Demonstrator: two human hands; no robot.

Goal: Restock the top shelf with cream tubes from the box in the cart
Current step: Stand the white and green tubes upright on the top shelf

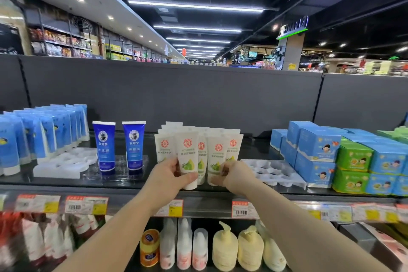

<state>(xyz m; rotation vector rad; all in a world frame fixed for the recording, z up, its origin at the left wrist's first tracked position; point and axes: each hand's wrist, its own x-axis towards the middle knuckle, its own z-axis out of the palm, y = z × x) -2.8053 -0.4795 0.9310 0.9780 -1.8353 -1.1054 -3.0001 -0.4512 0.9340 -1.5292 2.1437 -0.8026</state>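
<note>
Several white cream tubes (199, 139) with red seals and green fruit prints stand cap-down in rows on the dark top shelf (123, 181). My left hand (170, 175) grips the front tube (187, 159) near its cap, at the shelf's front edge. My right hand (235, 174) pinches the lower part of the neighbouring tube (217, 157), to the right. The box and the cart are out of view.
Two dark blue tubes (119, 148) stand left of the cream tubes, with light blue tubes (39, 137) beyond. Empty white trays (273, 172) and blue and green boxes (344, 159) lie to the right. Price tags line the shelf edge; pump bottles (225, 247) fill the shelf below.
</note>
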